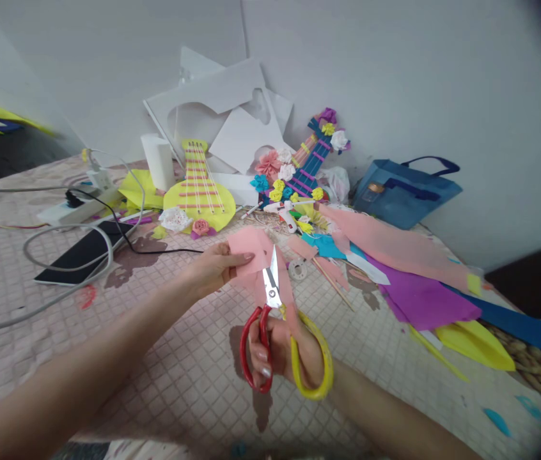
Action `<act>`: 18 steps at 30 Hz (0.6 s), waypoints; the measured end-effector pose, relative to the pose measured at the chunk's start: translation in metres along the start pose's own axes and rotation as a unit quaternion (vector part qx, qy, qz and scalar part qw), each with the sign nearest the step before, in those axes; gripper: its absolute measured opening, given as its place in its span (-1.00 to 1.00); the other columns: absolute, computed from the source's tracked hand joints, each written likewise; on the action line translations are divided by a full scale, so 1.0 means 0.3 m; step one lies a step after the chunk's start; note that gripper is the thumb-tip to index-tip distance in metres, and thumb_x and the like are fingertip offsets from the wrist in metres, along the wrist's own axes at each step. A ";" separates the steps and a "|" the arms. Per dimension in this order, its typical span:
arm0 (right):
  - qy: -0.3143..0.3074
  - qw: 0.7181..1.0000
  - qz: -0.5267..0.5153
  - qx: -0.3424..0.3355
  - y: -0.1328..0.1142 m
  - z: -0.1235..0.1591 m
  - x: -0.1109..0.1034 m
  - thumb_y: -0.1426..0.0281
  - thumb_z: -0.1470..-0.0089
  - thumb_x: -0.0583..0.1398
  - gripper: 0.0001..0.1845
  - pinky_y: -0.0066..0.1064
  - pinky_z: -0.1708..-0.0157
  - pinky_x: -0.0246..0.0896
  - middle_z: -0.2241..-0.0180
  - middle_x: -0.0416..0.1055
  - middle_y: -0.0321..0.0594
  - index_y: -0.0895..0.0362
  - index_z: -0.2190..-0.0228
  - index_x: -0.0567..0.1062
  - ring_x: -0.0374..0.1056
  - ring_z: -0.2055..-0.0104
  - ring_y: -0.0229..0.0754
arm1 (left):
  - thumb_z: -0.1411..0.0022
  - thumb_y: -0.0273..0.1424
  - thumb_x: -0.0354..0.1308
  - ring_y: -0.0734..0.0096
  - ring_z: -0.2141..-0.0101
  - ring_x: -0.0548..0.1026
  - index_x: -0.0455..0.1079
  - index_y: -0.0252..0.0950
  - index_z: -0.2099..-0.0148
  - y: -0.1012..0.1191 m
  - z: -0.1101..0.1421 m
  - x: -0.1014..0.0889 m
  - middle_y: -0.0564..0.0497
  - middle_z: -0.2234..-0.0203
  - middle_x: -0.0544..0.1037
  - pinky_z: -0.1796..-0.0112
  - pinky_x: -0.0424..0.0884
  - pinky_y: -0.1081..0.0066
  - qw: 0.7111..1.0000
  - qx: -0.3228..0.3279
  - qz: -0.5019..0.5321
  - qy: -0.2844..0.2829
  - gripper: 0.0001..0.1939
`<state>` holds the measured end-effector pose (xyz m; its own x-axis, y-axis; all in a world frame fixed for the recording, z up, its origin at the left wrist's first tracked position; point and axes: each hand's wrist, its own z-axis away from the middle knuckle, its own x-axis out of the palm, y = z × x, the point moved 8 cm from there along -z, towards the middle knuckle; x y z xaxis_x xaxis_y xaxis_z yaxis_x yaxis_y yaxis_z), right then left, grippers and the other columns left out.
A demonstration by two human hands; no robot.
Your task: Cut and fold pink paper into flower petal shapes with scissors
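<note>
Yellow paper guitar (225,203) taken as landmark; it leans upright toward the back of the table (169,377), white strings down its front, a white flower (175,219) and a pink rose (200,228) at its foot.

Pink paper piece (245,246): held up in front of the guitar, slightly to its right. Left hand (219,265) pinches its left edge, thumb on top, other fingers mostly hidden behind the paper.

Scissors (272,295): nearer the wearer than the guitar, also to its right, tips pointing away. Right hand (281,348) grips them, fingers through the red loop, thumb through the yellow one. Blades stand narrowly apart against the paper; whether any paper lies between them cannot be told.

Right of the guitar: white glue gun (287,217), blue guitar (309,171) trimmed with flowers, and farther out a blue bag (405,191). Forward and right of it: long pink sheet (395,246), purple sheet (426,300), wooden stick (332,284). Left of it: white roll (158,163), power strip (66,209), dark-screened device (81,255) under a looped cable (107,260). Behind it: cut white boards (232,86) against the wall.
</note>
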<state>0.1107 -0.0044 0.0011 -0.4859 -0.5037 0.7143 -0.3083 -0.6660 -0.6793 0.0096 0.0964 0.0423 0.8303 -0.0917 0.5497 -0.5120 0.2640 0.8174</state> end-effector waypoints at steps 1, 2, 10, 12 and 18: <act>-0.003 1.000 -0.007 -0.001 0.001 0.002 0.002 -0.29 0.15 -0.02 -0.24 -0.35 0.53 0.21 0.58 0.18 -0.35 0.19 0.42 0.37 0.13 0.61 -0.32 | -0.05 -0.69 0.19 0.49 0.43 0.55 0.48 -0.46 0.28 0.000 0.000 -0.001 -0.09 0.39 0.60 0.37 0.48 0.60 1.000 0.000 0.002 0.002 -0.84; -0.007 1.000 -0.013 -0.001 0.002 0.003 0.004 -0.28 0.12 -0.04 -0.26 -0.37 0.54 0.19 0.58 0.17 -0.36 0.19 0.43 0.35 0.13 0.61 -0.33 | -0.05 -0.69 0.19 0.49 0.43 0.55 0.48 -0.46 0.28 0.000 0.000 -0.002 -0.09 0.40 0.61 0.37 0.49 0.60 1.000 0.001 0.003 0.004 -0.85; -0.045 0.998 -0.044 0.005 0.000 0.008 0.026 -0.28 0.08 -0.12 -0.28 -0.44 0.61 0.09 0.63 0.11 -0.42 0.16 0.48 0.28 0.06 0.67 -0.37 | -0.04 -0.68 0.21 0.48 0.45 0.55 0.48 -0.47 0.31 0.006 0.001 0.006 -0.11 0.43 0.61 0.36 0.49 0.59 1.000 0.004 0.006 0.004 -0.87; -0.049 0.998 -0.049 0.009 0.000 0.010 0.030 -0.29 0.09 -0.14 -0.27 -0.46 0.62 0.09 0.64 0.10 -0.42 0.15 0.49 0.28 0.05 0.68 -0.38 | -0.05 -0.69 0.19 0.48 0.44 0.56 0.48 -0.47 0.30 0.008 0.001 0.008 -0.11 0.42 0.61 0.36 0.49 0.59 1.000 0.003 0.006 0.004 -0.86; -0.062 0.996 -0.065 0.003 0.003 0.008 0.027 -0.28 0.10 -0.10 -0.29 -0.50 0.69 0.09 0.66 0.09 -0.43 0.15 0.50 0.28 0.01 0.72 -0.41 | -0.04 -0.69 0.20 0.48 0.43 0.56 0.47 -0.46 0.29 0.011 0.000 0.003 -0.09 0.42 0.61 0.34 0.49 0.59 1.000 0.007 0.005 0.004 -0.85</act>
<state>0.1086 -0.0105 0.0066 -0.3369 -0.4763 0.8122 -0.3565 -0.7339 -0.5782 0.0087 0.0971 0.0456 0.8264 -0.0818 0.5572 -0.5237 0.2522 0.8137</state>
